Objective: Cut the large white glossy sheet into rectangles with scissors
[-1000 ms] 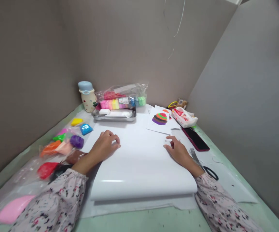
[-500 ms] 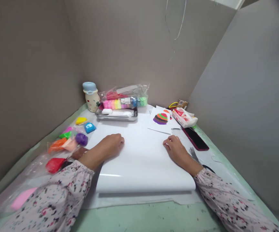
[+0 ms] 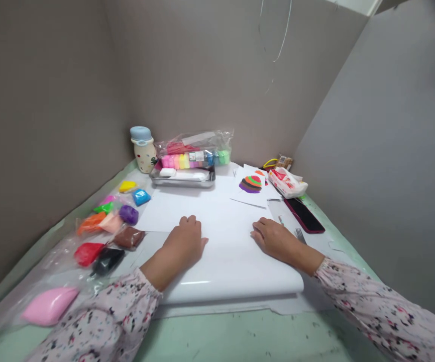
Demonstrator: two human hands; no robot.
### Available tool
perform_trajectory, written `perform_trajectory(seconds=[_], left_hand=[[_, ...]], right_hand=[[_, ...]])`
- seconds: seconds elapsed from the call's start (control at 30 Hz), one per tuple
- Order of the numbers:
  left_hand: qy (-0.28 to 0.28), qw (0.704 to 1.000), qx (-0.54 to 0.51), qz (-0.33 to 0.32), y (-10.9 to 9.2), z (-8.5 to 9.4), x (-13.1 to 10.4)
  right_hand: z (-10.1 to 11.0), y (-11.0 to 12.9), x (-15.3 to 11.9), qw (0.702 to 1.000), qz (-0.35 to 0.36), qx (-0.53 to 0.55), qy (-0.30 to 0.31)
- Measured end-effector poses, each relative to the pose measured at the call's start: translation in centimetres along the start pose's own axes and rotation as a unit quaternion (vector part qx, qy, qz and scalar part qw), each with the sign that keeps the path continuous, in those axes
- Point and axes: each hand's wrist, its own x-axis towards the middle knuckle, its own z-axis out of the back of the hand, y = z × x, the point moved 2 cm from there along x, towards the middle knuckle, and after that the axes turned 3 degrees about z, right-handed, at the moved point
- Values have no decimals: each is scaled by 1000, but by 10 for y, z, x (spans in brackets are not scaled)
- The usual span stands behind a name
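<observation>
Grey partition walls enclose pale green table [image 3: 240,337]. White glossy sheet [image 3: 225,251] lies flat at centre, near edge curled over. Left hand [image 3: 185,246] presses palm down on sheet, fingers together, gripping nothing. Right hand [image 3: 274,239] rests flat on sheet's right part, fingers loosely together, empty. Bagged clay lumps [image 3: 106,231] left of sheet. Metal tray [image 3: 183,178] behind. Dark phone [image 3: 304,215] and fork [image 3: 299,234] right of right hand.
</observation>
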Motion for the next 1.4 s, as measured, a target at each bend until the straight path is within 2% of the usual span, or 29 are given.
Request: perform_trajectory(seconds=[0.13, 0.3, 0.43, 0.73, 1.07, 1.4], left_hand=[[-24, 999, 31, 2, -6, -6, -10], [-67, 996, 56, 0, -5, -16, -16], [-123, 991, 58, -2, -2, -25, -19], [-191, 981, 30, -25, 3, -35, -23], [-178, 983, 52, -5, 6, -42, -21], [-207, 978, 20, -2, 12, -46, -20]], right_hand=[[-3, 10, -6, 1000, -20, -7, -6], [-21, 17, -16, 998, -29, -24, -41], [-34, 17, -23, 996, -34, -30, -72], [-49, 11, -30, 991, -49, -30, -118], [-32, 18, -25, 993, -33, -36, -109], [-48, 15, -30, 989, -81, -19, -118]])
